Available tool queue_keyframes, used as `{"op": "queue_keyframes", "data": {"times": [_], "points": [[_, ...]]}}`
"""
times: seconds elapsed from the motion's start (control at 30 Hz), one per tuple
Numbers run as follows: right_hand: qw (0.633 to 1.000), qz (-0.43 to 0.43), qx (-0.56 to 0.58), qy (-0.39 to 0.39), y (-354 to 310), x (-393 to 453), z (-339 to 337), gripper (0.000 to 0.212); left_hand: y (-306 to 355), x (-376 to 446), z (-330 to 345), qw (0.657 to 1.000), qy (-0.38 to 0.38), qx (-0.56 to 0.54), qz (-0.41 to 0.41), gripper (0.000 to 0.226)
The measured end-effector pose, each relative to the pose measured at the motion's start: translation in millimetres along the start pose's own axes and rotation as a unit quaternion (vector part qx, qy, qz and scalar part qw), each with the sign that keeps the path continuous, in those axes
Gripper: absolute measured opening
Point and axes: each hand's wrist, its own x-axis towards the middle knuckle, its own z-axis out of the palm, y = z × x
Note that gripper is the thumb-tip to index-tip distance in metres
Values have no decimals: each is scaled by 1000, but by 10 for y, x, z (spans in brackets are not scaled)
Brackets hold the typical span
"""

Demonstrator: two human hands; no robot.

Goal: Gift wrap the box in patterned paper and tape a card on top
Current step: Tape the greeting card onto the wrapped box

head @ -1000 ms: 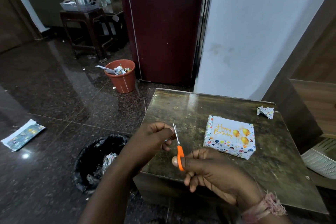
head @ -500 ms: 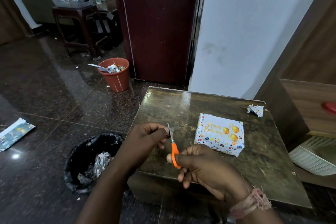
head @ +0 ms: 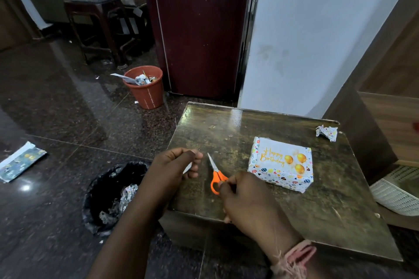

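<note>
I read this as the taping step: box sits wrapped at right of centre on the counter, with the Happy Birthday card on top. Right hand at lower centre grips the orange scissors, fingers curled at the handles, blades pointing up-frame. Left hand, just left of them, pinches a small pale strip, probably tape. Next move, I judge: carry the strip right onto a card edge and press it flat.
</note>
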Motion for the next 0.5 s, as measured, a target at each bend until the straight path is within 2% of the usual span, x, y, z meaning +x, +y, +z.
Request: {"op": "queue_keyframes", "data": {"times": [0.13,0.23,0.4,0.5], "points": [[994,-18,-85,63,-36,-1,147,29,-42,-6,30,999,5,-26,-32,19],[988,-27,-111,108,-78,-48,149,25,-104,27,37,999,6,0,-45,15],[974,-40,-190,115,-108,-117,107,21,-48,20,75,998,0,56,-43,16],[971,-30,-187,144,-161,-126,116,20,-11,-19,87,997,5,57,-56,14]]}}
